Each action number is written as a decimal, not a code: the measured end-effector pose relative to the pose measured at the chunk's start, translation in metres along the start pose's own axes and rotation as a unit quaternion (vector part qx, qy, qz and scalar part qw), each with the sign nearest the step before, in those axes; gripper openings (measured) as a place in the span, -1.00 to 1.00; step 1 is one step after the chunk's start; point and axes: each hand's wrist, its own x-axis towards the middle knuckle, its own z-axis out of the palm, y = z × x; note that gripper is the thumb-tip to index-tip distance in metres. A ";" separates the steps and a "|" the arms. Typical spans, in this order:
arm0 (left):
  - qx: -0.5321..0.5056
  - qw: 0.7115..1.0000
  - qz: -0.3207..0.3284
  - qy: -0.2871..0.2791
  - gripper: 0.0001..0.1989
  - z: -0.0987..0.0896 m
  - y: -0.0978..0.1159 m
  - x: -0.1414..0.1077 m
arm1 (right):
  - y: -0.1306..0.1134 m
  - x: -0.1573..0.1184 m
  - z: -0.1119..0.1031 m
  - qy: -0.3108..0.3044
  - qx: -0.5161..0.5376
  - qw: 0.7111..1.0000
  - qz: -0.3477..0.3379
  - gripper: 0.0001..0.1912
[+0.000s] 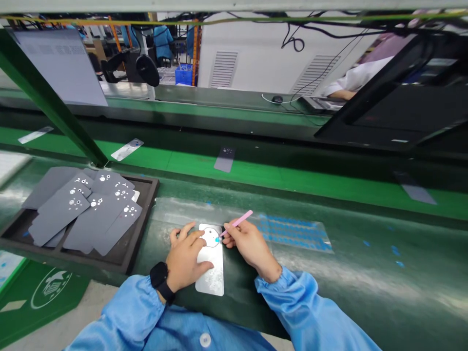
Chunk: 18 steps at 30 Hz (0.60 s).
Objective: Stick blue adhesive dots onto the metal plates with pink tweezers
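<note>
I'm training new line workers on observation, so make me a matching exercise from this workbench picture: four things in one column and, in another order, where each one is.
Things:
1. Pink stick
2. Black smartwatch
3. Grey sheets with holes
4. Blue pieces

Places:
A. On a clear film, right of the hands
B. Held in the right hand
C. In a dark tray, left of the hands
D. Strapped just behind the left hand

Right pairs: 1-B, 2-D, 3-C, 4-A
</note>
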 end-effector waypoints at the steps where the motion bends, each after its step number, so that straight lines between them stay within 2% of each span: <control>1: 0.002 1.000 0.000 -0.002 -0.63 0.000 0.000 0.000 | -0.001 0.002 0.001 -0.002 0.000 1.000 0.004 -0.69; 18: 0.021 1.000 0.005 -0.007 -0.63 0.001 0.002 0.001 | -0.006 0.006 0.006 -0.001 -0.009 1.000 0.025 -0.83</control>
